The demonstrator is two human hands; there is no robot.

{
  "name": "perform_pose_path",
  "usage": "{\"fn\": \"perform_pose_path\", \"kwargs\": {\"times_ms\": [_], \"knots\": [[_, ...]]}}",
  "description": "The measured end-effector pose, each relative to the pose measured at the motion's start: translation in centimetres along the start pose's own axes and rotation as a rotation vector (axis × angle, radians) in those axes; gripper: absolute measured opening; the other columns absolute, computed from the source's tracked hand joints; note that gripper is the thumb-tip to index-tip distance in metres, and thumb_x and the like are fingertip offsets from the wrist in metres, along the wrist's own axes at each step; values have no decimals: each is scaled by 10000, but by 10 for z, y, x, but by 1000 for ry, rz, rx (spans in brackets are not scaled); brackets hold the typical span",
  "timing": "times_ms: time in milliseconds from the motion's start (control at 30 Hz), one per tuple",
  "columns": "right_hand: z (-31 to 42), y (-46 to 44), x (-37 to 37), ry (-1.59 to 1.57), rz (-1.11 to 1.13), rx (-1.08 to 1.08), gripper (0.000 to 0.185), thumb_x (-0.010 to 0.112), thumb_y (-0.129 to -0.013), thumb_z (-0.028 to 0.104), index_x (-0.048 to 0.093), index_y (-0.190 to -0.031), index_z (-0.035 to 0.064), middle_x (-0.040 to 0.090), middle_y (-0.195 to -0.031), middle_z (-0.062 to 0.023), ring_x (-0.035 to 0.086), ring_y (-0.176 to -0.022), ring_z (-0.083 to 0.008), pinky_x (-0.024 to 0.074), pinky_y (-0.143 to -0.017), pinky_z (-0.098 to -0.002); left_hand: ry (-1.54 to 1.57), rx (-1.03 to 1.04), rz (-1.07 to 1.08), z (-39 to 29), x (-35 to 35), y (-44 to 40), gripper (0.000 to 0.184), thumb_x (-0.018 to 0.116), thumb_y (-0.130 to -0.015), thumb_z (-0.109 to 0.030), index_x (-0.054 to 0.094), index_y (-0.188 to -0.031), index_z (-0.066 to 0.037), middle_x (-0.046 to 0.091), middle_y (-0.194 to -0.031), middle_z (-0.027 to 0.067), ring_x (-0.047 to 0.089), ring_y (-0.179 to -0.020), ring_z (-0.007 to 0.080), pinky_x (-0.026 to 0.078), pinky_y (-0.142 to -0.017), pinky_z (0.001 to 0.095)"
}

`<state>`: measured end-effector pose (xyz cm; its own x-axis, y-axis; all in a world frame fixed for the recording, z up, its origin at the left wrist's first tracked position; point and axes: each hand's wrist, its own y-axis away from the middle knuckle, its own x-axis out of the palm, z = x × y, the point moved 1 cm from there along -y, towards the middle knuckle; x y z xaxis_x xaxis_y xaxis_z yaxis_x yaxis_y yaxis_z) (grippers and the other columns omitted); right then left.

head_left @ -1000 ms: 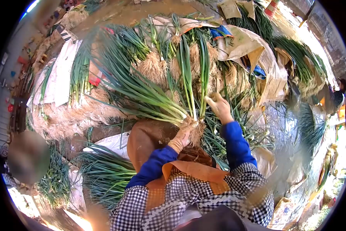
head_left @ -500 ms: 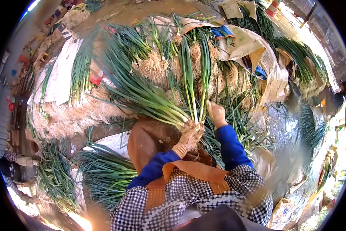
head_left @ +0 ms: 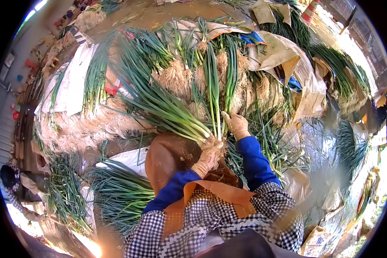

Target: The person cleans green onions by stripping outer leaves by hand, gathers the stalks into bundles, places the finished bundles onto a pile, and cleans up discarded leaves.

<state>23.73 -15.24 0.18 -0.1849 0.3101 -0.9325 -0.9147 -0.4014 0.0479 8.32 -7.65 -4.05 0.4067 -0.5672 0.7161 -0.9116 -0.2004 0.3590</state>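
Observation:
My left hand [head_left: 208, 157] is closed around the root end of a bunch of green onions [head_left: 172, 109], whose long leaves fan out to the upper left. Two or so stalks [head_left: 212, 81] of the bunch stand apart and point straight up. Just right of their pale lower stems is my right hand [head_left: 237, 124], thumb and fingers drawn together at a stem; the exact grip is too small to make out. Brown roots hang over my left hand, above the brown apron [head_left: 165, 157] on my lap.
Piled onions with tan roots [head_left: 174, 79] lie ahead, partly under a beige sheet [head_left: 279, 53]. More roots [head_left: 90, 127] and a white cloth [head_left: 79, 81] are at the left. Another onion pile [head_left: 120, 193] lies beside my left arm. A person [head_left: 10, 178] is at the far left edge.
My right hand has moved down and left, nearer the stems. My left hand still holds the roots. The person at the left edge has come into fuller view.

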Motion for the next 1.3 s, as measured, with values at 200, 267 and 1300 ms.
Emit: {"fn": "perform_pose_path", "kwargs": {"times_ms": [200,267,1300], "knots": [[-13,59,-2,536,-206,-720,164,430,-893,197,563,-811,146,429,-467,-17,450,-359,-157,329,-288,-294,61,-115,-58,29,-26,-14,284,578,-830,-21,525,-1097,-105,584,-927,30,583,-783,149,484,-606,246],[-7,110,-20,13,-23,-1014,351,471,-900,241,482,-559,159,369,-419,9,340,-315,-98,269,-282,-254,69,19,-19,28,-21,-15,260,601,-826,-62,529,-1071,-113,586,-895,27,573,-721,120,462,-538,243],[-162,174,18,222,253,-635,227,466,-867,210,614,-1020,131,627,-844,-48,627,-724,-206,485,-550,-330,146,-207,-60,5,-11,0,185,596,-833,-122,561,-1009,-74,615,-797,36,558,-602,119,419,-485,223]]}}
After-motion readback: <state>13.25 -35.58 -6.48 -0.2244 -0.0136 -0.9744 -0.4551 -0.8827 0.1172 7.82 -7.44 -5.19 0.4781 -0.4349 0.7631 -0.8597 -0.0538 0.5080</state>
